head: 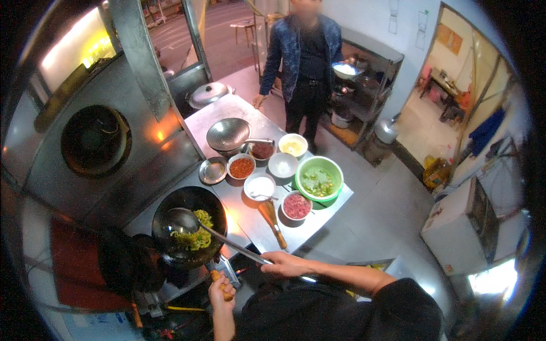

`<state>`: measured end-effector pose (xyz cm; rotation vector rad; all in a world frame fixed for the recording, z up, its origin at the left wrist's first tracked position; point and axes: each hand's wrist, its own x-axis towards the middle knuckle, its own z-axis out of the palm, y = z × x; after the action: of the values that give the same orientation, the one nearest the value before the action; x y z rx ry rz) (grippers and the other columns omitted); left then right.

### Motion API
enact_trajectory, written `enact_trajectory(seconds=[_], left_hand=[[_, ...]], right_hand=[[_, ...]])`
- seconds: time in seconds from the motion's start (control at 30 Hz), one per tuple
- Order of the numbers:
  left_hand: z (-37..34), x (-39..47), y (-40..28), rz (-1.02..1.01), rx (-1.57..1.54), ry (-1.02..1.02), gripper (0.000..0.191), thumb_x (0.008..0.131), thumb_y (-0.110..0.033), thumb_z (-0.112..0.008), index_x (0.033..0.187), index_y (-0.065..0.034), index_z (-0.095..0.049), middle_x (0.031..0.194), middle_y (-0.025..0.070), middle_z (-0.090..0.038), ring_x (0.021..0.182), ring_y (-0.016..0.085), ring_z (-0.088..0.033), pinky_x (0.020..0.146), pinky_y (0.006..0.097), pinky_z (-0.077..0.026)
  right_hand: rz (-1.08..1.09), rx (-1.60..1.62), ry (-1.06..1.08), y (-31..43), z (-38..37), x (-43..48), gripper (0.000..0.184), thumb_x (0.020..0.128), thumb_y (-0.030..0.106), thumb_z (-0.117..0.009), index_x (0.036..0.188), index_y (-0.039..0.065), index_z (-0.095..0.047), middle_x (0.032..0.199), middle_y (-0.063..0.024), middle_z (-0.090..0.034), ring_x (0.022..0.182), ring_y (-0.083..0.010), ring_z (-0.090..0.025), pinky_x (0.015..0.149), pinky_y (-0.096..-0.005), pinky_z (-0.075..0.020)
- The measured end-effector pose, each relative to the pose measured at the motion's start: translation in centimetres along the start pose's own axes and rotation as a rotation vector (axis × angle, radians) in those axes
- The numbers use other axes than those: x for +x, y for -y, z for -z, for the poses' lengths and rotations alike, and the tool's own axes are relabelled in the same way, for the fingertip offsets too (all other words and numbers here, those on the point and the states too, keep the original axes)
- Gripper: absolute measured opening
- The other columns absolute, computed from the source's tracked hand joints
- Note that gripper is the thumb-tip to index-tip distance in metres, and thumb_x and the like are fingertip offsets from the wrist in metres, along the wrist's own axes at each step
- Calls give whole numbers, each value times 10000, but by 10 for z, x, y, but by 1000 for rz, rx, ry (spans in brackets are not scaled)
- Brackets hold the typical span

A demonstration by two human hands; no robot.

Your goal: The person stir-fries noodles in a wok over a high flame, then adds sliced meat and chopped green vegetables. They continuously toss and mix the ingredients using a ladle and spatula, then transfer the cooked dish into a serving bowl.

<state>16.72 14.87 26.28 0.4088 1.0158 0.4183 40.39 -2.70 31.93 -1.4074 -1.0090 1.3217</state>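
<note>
My left hand [222,290] grips the wooden handle [215,276] of a black wok [187,196] on the stove. Chopped green vegetables [196,241] lie in the wok, mostly in its right half. My right hand [285,263] is closed around the long metal handle of a ladle [179,222]. The ladle's bowl is inside the wok, left of the vegetables and against some of them. Right of the wok, a bamboo wok brush [273,223] rests on the steel counter [260,241].
On the counter stand a bowl of raw meat [297,206], a green basin [320,161] holding green pieces, a bowl of red chilli [241,167], a white bowl with a spoon [259,186] and a metal pan [229,132]. A person [305,59] holding a bowl stands beyond. Another wok [96,140] sits left.
</note>
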Motion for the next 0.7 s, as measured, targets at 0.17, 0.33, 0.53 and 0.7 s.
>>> enact_trajectory(seconds=[0.17,0.33,0.53,0.7], left_hand=[[1,1,0,-4,23,-22,302,931,-116,-650,1221,-93,-567,781,2,-501,534,101,-424,462,273,-337],[7,7,2,10,-10,3,297,943,-112,-638,1228,-89,-557,779,1,-494,534,99,-419,461,266,-331],[4,3,1,4,-4,-10,310,945,-111,-632,1244,-80,-557,784,3,-500,536,102,-428,464,272,-344],[5,5,2,-20,21,-22,326,936,-103,-634,1251,-71,-556,786,4,-507,539,106,-432,467,279,-355]], right_hand=[[-22,48,-14,1,-3,-2,282,1041,264,-596,1220,48,-566,797,40,-511,638,-62,-460,530,-249,-370],[-62,36,-11,9,-2,-3,299,1029,291,-585,1149,17,-583,858,-61,-582,801,-164,-533,710,-355,-463],[-43,30,-1,3,-4,0,246,1047,280,-583,1161,63,-568,777,42,-500,622,-57,-468,506,-242,-371],[-24,45,-5,-12,-7,3,232,1048,277,-582,1129,60,-569,775,38,-503,622,-65,-468,518,-252,-387]])
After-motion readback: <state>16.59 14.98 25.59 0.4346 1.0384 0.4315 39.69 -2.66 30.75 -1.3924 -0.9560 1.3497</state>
